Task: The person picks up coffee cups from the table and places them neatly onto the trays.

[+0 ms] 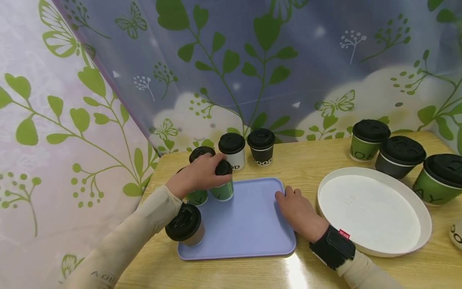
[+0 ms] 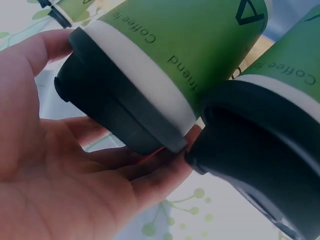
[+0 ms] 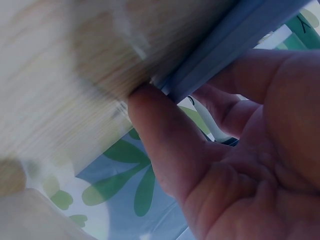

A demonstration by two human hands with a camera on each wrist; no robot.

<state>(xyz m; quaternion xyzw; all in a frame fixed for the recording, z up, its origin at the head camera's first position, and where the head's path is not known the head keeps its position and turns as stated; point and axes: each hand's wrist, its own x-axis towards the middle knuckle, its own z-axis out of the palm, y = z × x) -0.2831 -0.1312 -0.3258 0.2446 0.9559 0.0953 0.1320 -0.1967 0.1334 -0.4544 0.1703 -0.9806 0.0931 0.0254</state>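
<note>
Beige sleeve is filling lower left; I'm seeing left hand gripping a lidded green cup left of centre, right hand pinching the centre-frame blue tray's right edge.

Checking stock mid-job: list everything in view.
Flat rectangular tray: 1, blue, middle.
Shallow round tray: 1, white, right.
Tapered cups: 4, green, two left, two right.
Front cup: 1, brown, left.
Rear cups: 2, white and black, centre.
Other cup: 1, dark, right.
Lids: 9, black, on these and one hidden cup.
Cropped item: 1, white, right edge.
Woodgrain table: 1, tan, beneath.
Printed cloth: count unclear, blue/pink, behind.
Left hand: 1, gripping green cup.
Right hand: 1, pinching rectangular tray.
Sleeves: 2, cream, forearms.
Wristband: 1, black, right wrist.
</note>
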